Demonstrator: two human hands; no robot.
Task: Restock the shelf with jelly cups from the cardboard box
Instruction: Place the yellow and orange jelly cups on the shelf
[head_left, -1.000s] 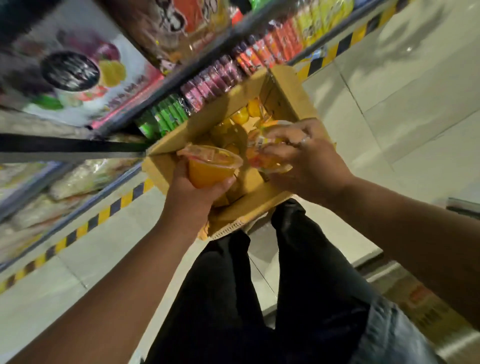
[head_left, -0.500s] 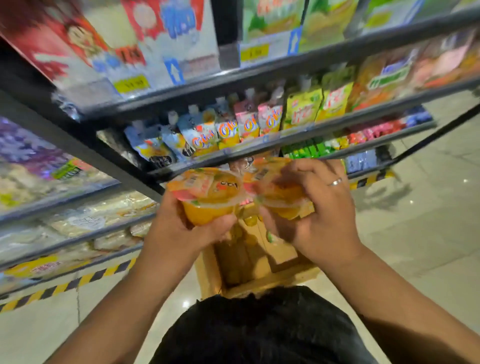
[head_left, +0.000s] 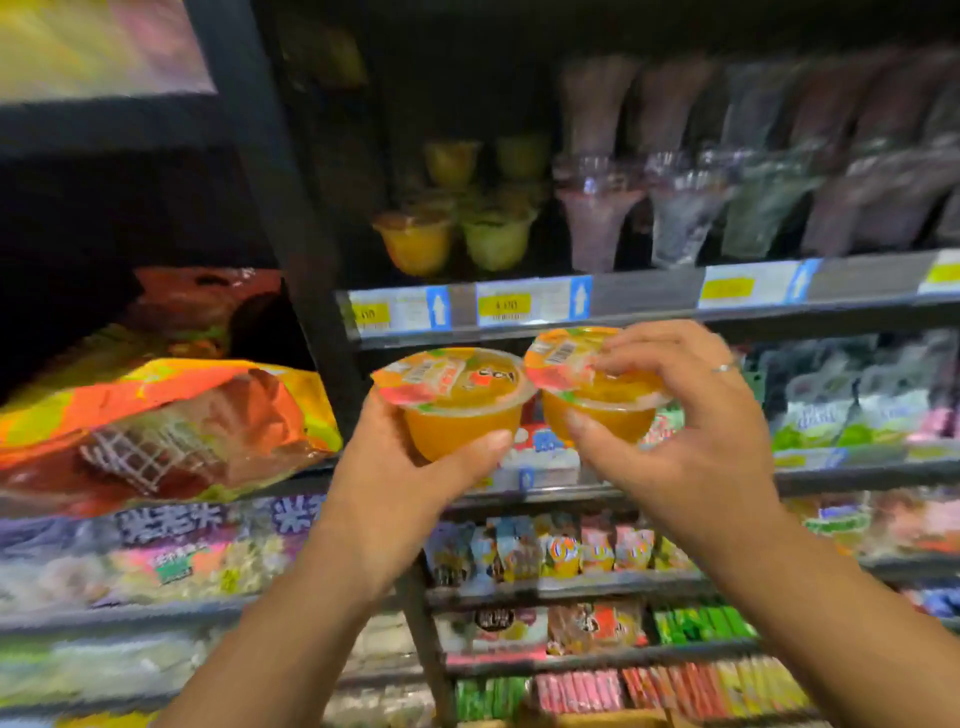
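Two orange jelly cups are held up side by side in front of the shelving, just below the front edge of the jelly shelf with its yellow and blue price labels.

The left hand grips the left jelly cup from below and behind: the thumb lies across the lower front of the tub and the palm wraps the far left side under the rim. The cup stands nearly upright, its wide sealed lid facing up and tipped a little toward the camera, so the printed film with its barcode shows. Its axis runs roughly vertical, rim at top and narrower base down in the hand.

The right hand clasps the right jelly cup with its fingers curled over the right part of the lid and the thumb pressed against the lower front of the tub. This cup is also close to upright, lid up and tilted slightly toward the viewer. A ring shows on one finger.

The rims of the two cups sit just beside each other, touching or very nearly so; blur leaves that unclear.

On the shelf above and behind, more jelly cups, orange and green, stand in stacked rows at the left end, with clear cone-shaped cups to their right. A large orange snack bag lies on the neighbouring shelf to the left.
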